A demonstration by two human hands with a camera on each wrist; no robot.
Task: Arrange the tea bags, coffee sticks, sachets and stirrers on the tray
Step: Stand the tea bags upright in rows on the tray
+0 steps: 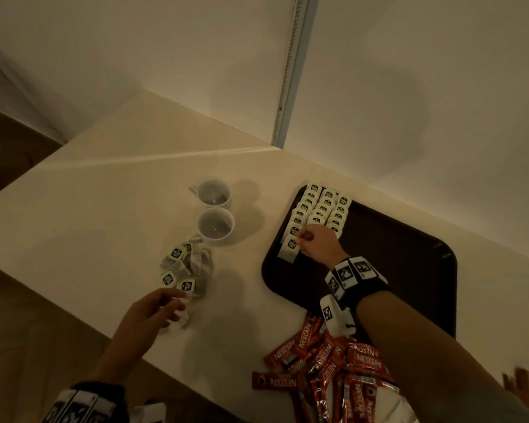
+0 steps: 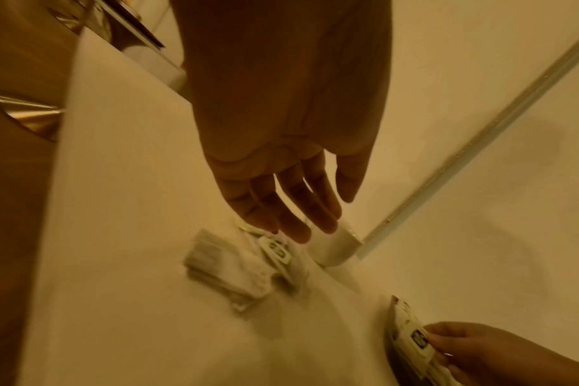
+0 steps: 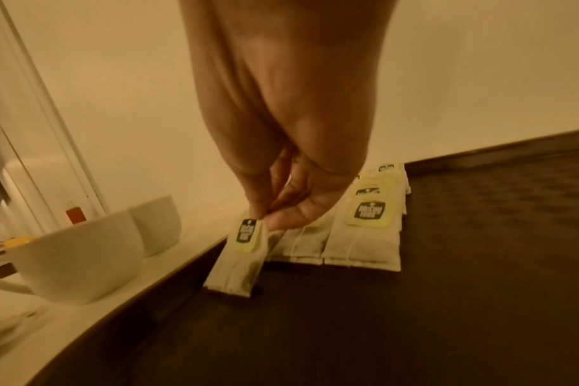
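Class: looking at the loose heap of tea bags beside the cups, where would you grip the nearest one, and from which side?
Pinch its stiff paper tag, coming from above on the near side where the left hand reaches. The tag lies face up and exposed on the heap.

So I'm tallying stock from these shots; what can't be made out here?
- Coffee sticks, head view: pile runs under the right forearm and off the bottom edge, so no count.
- Loose tea bags, head view: overlapping and partly under the left hand; blurred in the left wrist view.
- Tea bag rows on the tray: the right hand covers their near ends.
- Stirrers, sachets: not identifiable in any view.
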